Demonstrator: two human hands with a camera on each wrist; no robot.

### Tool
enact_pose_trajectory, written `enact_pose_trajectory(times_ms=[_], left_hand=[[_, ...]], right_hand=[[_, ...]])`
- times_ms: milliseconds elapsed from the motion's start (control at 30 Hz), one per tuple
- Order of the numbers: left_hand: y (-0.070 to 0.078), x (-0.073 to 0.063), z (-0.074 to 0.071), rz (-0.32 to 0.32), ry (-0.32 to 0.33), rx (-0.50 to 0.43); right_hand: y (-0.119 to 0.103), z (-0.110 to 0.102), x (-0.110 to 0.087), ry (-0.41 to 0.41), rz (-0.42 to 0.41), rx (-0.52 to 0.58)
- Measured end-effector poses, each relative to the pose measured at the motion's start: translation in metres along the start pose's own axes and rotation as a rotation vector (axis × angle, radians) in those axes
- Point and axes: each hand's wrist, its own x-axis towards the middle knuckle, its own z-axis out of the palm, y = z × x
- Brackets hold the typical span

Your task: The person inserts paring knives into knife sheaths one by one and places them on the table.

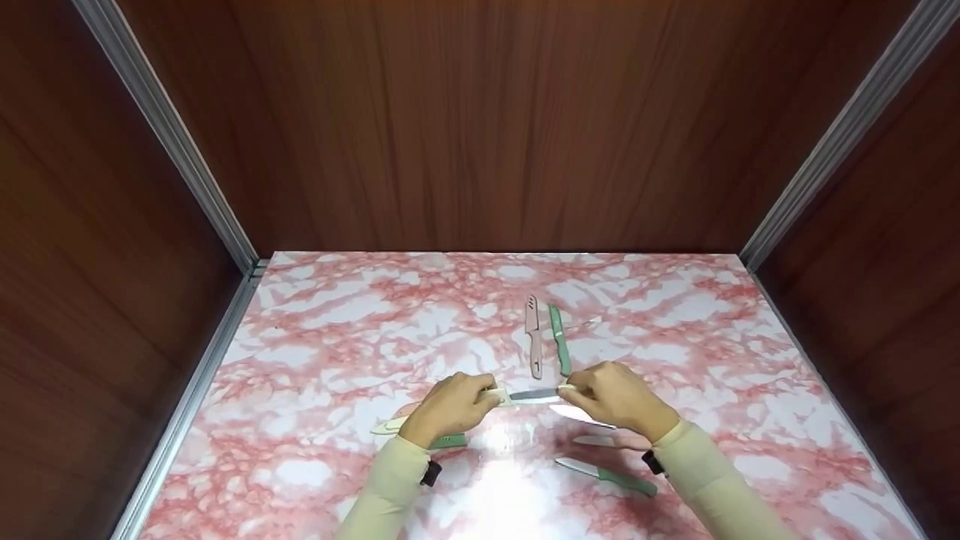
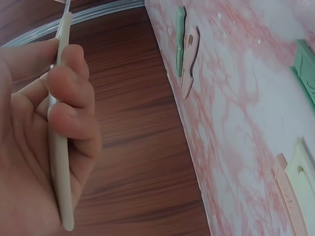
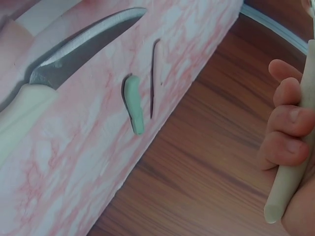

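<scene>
My left hand (image 1: 456, 405) grips a cream blade sheath (image 2: 59, 157), its fingers curled round it. A knife with a cream handle (image 3: 290, 187) is in my right hand (image 1: 619, 399), fingers wrapped about the handle. Its grey blade (image 1: 535, 394) lies level between both hands, pointing left at the sheath's mouth. Whether the tip is inside the sheath I cannot tell. Under my right hand lie an unsheathed white-handled knife (image 3: 29, 108), a pink-handled knife (image 1: 596, 440) and a green-handled knife (image 1: 626, 481).
Beyond the hands, a pink sheathed knife (image 1: 534, 341) and a green sheathed knife (image 1: 559, 341) lie side by side. By my left wrist are a green sheath (image 1: 450, 441), a cream sheath (image 2: 301, 172) and a pink sheath (image 2: 289, 196). Wooden panels (image 1: 480, 127) wall the marbled table (image 1: 337, 337).
</scene>
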Motion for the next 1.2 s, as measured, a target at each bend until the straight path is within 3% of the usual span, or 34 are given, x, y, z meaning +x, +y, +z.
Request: enact_pose_trajectory(times_ms=[400, 1200], left_hand=[[0.001, 0.001, 0.002, 0.047, 0.002, 0.042], [0.005, 0.003, 0.009, 0.041, 0.006, 0.029]], right_hand=[[-0.003, 0.005, 0.002, -0.008, -0.025, -0.034], [-0.012, 0.013, 0.011, -0.03, -0.054, -0.012]])
